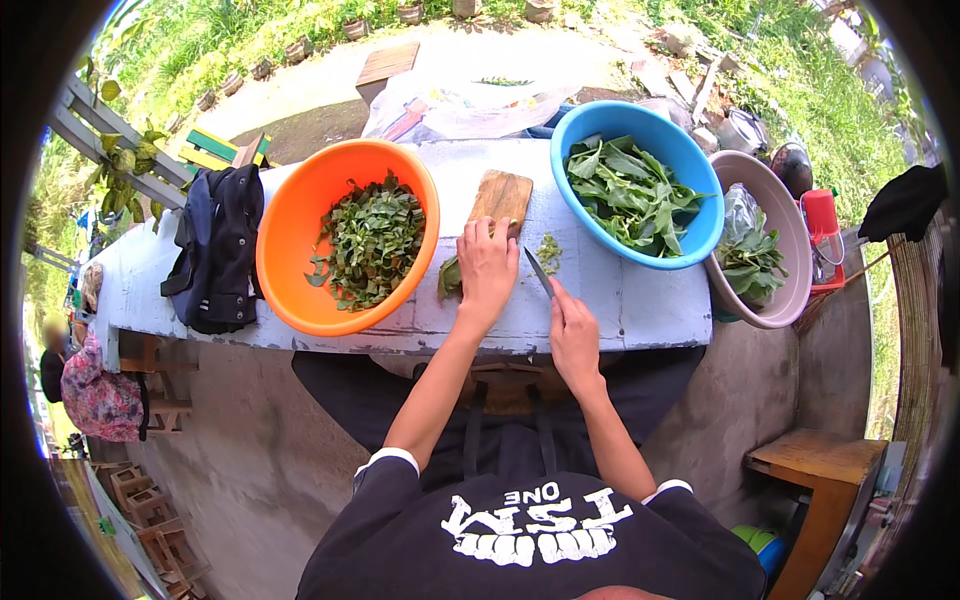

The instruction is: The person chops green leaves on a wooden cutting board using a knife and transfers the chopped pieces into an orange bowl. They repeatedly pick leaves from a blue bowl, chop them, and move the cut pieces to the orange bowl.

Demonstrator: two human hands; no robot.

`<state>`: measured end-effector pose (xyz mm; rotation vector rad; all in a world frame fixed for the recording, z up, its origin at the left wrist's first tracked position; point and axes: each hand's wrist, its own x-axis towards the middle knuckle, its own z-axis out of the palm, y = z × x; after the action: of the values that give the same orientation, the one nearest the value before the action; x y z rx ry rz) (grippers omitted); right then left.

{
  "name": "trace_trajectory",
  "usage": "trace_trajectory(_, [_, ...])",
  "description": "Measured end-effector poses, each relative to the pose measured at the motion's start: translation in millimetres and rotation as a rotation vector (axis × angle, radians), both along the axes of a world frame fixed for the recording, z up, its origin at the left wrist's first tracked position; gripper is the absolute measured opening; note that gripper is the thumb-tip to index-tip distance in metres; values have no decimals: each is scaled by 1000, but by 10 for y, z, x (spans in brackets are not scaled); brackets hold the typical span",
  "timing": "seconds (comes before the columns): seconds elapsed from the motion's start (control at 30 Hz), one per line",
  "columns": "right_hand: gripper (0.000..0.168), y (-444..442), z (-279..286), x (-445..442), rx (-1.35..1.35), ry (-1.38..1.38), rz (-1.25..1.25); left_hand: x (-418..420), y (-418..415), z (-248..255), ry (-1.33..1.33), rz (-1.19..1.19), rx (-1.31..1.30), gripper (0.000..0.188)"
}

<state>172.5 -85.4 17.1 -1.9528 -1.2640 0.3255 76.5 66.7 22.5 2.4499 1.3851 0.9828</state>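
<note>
My left hand presses a bundle of green leaves onto a wooden cutting board, with the leaf ends sticking out to its left. In my right hand is a knife, its blade pointing up and left, just apart from the bundle. Small chopped green bits lie on the table right of the board. An orange basin on the left holds chopped leaves. On the right, a blue basin holds whole leaves.
A mauve basin with leaves and a plastic bag stands at the white table's right end. A dark garment or bag lies at the left. Plastic sheeting is behind the board. A wooden stool stands low right; another person is far left.
</note>
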Motion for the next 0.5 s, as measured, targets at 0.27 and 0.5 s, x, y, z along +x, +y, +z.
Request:
trace_trajectory(0.27, [39, -44, -12, -16, 6, -18, -14, -70, -104, -135, -30, 7, -190, 14])
trace_trajectory(0.5, [39, -35, -28, -3, 25, -51, -12, -287, -216, 41, 28, 18, -94, 13])
